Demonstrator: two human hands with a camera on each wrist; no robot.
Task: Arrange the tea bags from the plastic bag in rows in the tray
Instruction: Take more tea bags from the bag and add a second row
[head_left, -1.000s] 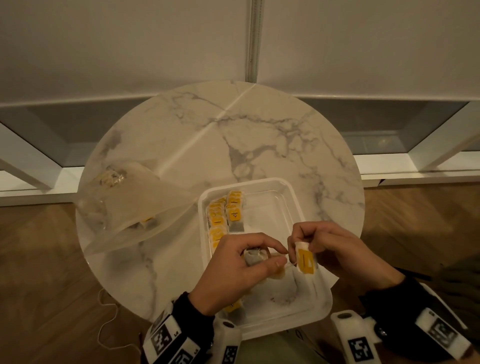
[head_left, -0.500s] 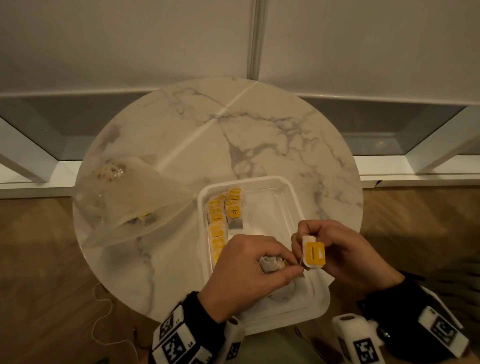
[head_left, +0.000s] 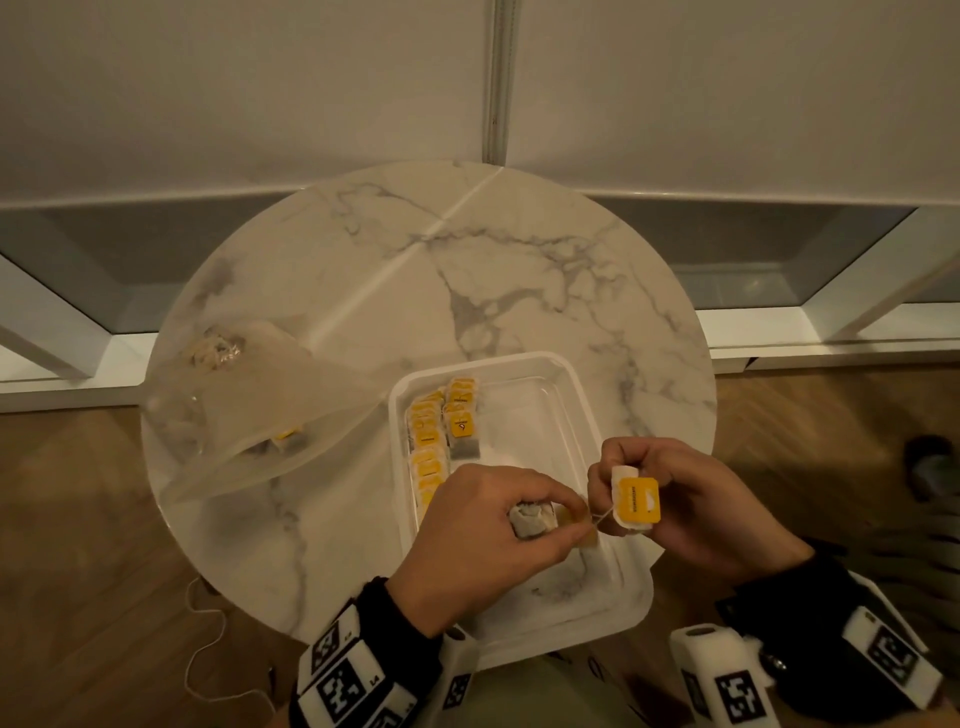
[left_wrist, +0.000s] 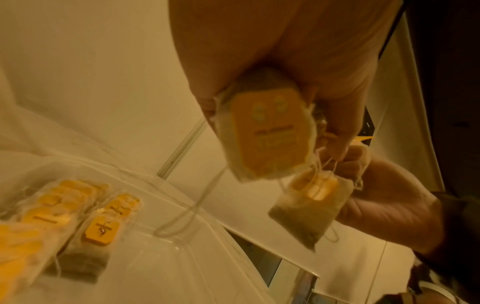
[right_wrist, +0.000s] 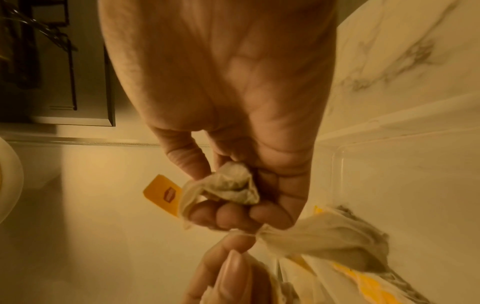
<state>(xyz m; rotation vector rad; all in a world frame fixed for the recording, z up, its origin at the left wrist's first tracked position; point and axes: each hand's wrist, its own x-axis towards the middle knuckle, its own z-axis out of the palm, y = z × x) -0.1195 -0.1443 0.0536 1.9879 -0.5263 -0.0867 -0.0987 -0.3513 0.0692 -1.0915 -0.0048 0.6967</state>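
Partway: one full row and a started second in tray (head_left: 597, 415), left hand (head_left: 483, 540) and right hand (head_left: 691, 509) each pinching tangled tea bags (head_left: 636, 501), more left in plastic bag (head_left: 260, 415).

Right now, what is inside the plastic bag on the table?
Through the plastic bag one tea bag with a yellow tag shows near its opening. The crumpled far corner is too cloudy to tell whether more remain.

Your two bare hands, left hand (head_left: 483, 540) and right hand (head_left: 691, 509), your black sleeves (head_left: 789, 613) at both wrists, your white wrist blocks (head_left: 722, 675) with black square codes, small screws hard to tell.
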